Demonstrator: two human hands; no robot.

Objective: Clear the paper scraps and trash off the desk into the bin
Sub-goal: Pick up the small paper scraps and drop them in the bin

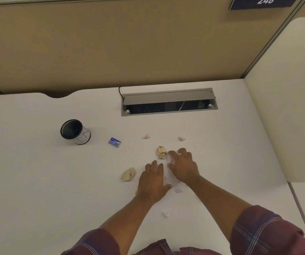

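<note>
Paper scraps lie scattered on the white desk (37, 172). My left hand (152, 180) and my right hand (183, 167) rest palm-down side by side, fingers spread, with a strip of white paper (169, 173) between them. A tan crumpled wad (161, 152) lies just left of my right fingertips. Another tan wad (129, 174) sits left of my left hand. Small white scraps lie at the far middle (146, 136), the far right (181, 138), by my left wrist (177, 190) and nearer me (165, 214). A small round black bin (75, 131) stands at the left.
A small blue card or packet (114, 142) lies between the bin and the scraps. A grey cable hatch (169, 102) is open at the desk's back. Beige partition walls (111, 43) close the back and the right side.
</note>
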